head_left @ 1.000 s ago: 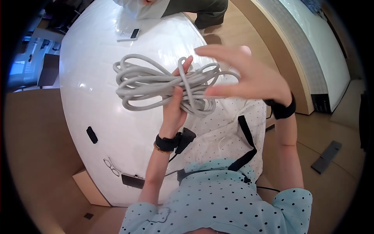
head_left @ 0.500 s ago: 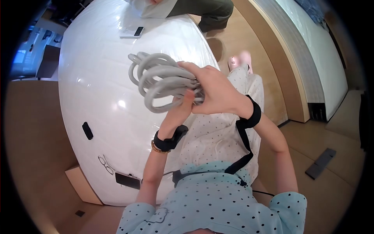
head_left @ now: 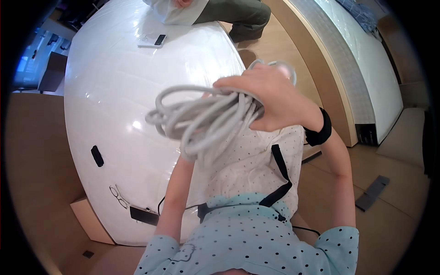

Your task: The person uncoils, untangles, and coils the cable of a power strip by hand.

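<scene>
Holds a looped bundle of thick, smooth, light-grey cable in the right hand, wrapped snugly around the right-hand end of the loops, with fingers over the top and thumb beneath. Has the bundle in midair, above the lap and the right edge of a large white mattress in glossy clear plastic, with most loops fanning out to the left, blurred along the bottom, and another loop showing beyond the knuckles. Brings the left hand close behind the bundle, mostly hidden by the loops; cannot tell the grip there, whether wide, narrow or on the cable. Wears a broad black band on the right wrist, a pale-blue top with dark dots and white dotted trousers.

On the mattress, to the left, shows a small black oblong item, thin-framed eyeglasses and, near the left forearm, a flat, dark, phone-like slab. Farther off, shows a flat white rectangular object with a dark patch, near a seated person in a white top and dark olive trousers. On the floor at right, shows a flat grey strip.
</scene>
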A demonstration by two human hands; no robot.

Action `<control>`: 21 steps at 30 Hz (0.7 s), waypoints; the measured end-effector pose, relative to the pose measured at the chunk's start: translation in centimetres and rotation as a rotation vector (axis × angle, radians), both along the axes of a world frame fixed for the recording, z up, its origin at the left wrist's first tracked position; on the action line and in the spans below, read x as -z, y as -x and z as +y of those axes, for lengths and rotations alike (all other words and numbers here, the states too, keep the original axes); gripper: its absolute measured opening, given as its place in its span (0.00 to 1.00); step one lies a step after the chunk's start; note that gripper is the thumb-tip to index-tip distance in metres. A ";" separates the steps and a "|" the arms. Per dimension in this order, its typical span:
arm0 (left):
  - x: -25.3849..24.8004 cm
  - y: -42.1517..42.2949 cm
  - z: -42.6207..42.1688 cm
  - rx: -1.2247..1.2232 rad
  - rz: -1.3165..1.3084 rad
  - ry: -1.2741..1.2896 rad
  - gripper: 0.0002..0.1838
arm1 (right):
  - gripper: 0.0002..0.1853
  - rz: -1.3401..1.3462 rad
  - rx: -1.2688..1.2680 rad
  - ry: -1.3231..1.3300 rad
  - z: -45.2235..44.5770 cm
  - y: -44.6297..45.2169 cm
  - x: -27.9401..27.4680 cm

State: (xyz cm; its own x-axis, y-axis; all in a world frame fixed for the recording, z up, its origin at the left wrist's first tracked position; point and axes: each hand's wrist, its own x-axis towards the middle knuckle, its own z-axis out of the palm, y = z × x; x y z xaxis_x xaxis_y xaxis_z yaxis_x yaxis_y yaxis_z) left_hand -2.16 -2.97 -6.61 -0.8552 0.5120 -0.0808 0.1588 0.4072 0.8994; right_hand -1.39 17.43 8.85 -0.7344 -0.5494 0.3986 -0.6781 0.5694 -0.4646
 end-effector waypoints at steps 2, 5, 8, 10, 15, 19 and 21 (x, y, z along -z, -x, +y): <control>1.2 0.8 0.0 -0.009 -0.099 -0.061 0.27 | 0.28 0.035 0.064 -0.019 0.1 0.8 0.3; 0.4 1.7 -0.3 -0.022 -0.231 -0.144 0.24 | 0.27 0.044 0.201 -0.048 1.2 2.5 1.1; -1.1 0.3 -2.0 -0.041 -0.344 -0.185 0.30 | 0.28 -0.023 0.316 -0.098 2.6 4.5 4.0; -2.0 -1.1 -2.6 0.035 -0.504 -0.242 0.32 | 0.28 -0.098 0.362 -0.134 2.9 5.5 5.9; -5.5 -3.5 -2.0 0.120 -0.794 -0.490 0.36 | 0.33 -0.232 0.374 -0.238 0.7 5.6 9.2; -8.8 -3.5 -1.5 0.080 -1.037 -0.818 0.35 | 0.30 -0.365 0.256 -0.079 0.1 4.6 13.1; -10.3 -2.9 -1.1 0.091 -1.027 -0.874 0.33 | 0.30 -0.243 0.115 0.042 0.4 4.0 16.7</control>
